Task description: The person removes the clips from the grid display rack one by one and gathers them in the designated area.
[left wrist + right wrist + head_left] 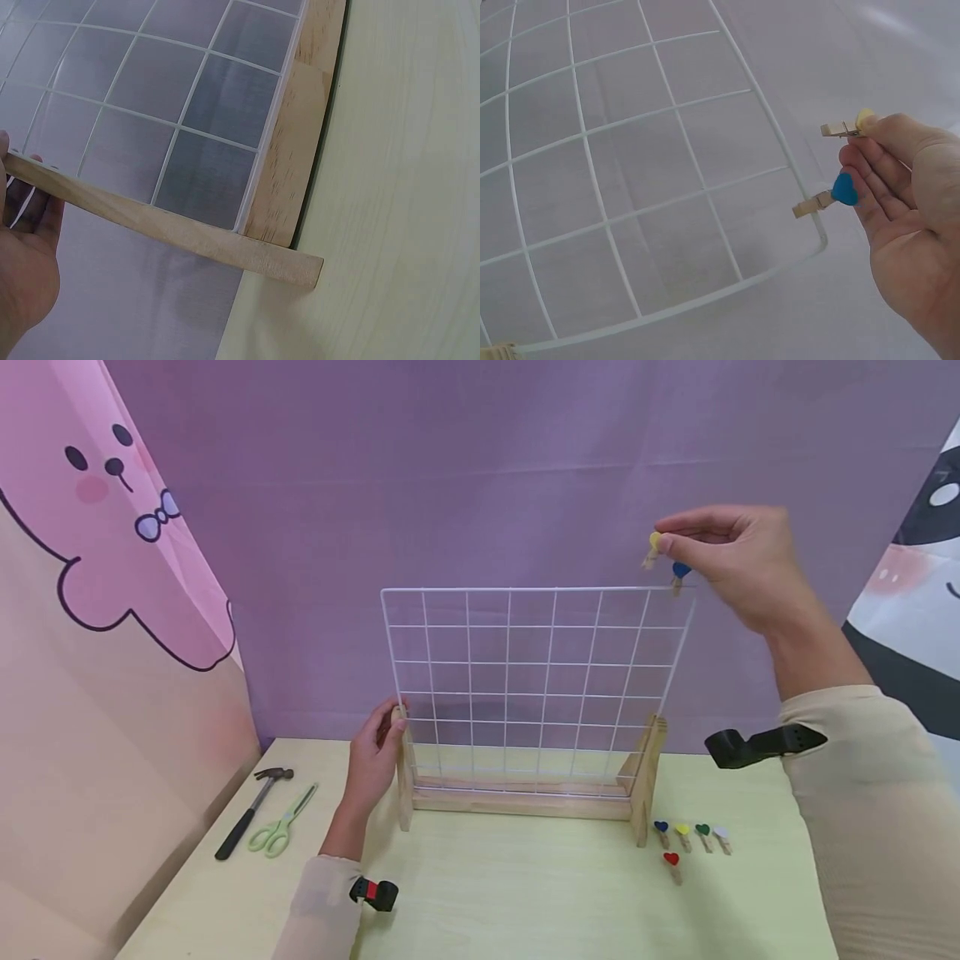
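Note:
A white wire grid panel (510, 627) stands upright in a wooden stand (525, 806). My left hand (372, 760) grips the stand's left post (187, 232), thumb in front and fingers behind. Above the panel's upper right corner, my right hand (742, 556) pinches a small wooden clothespin with a yellow heart (845, 130) between thumb and fingertips. Just below it, a clothespin with a blue heart (844, 190) is clipped to the top wire near that corner, close beside my right fingers. The yellow-heart clothespin hangs in the air, apart from the wire.
On the table right of the stand lie several more heart clothespins: blue (662, 833), yellow (683, 836), green (703, 836), white (722, 838) and red (672, 866). A hammer (251, 814) and green scissors (283, 821) lie at the left. A purple cloth (450, 485) hangs behind.

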Available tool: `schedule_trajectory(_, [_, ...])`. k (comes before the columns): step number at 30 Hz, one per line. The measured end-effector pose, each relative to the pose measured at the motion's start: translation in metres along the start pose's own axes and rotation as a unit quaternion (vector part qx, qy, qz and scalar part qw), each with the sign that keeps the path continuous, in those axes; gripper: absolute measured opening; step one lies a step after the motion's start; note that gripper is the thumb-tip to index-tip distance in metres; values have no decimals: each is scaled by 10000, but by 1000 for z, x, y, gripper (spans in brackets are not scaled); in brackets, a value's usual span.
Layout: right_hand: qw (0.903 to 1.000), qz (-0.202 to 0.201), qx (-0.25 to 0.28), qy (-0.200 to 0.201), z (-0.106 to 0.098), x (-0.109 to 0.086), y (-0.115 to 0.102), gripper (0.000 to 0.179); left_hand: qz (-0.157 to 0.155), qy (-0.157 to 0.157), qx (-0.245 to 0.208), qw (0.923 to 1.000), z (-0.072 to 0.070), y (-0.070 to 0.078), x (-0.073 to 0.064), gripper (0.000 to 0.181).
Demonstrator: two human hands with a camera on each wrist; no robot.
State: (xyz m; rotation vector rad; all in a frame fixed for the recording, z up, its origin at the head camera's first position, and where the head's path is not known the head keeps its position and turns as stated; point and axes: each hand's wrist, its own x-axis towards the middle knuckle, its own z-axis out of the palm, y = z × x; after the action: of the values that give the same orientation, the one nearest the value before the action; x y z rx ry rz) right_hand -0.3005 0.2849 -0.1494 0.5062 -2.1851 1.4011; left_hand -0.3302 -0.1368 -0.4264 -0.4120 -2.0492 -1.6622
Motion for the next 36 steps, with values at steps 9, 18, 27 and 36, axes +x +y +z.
schedule_trajectory(9, [9998, -89, 139, 125, -11, -8, -2, 25, 74, -20, -80, 9999, 1, 0, 1, 39])
schedule_trajectory(18, [9988, -17, 419, 256, -14, -24, 0, 25, 24, -14, -112, 9999, -2, 2, 1, 38])
schedule_trajectory(27, [9994, 2, -297, 203, -21, -43, 12, 29, 10, 17, -58, 10000, -2, 1, 1, 39])
schedule_trajectory(36, [9945, 243, -999, 212, -25, -64, 29, 30, 84, -45, -133, 9999, -2, 1, 1, 38])
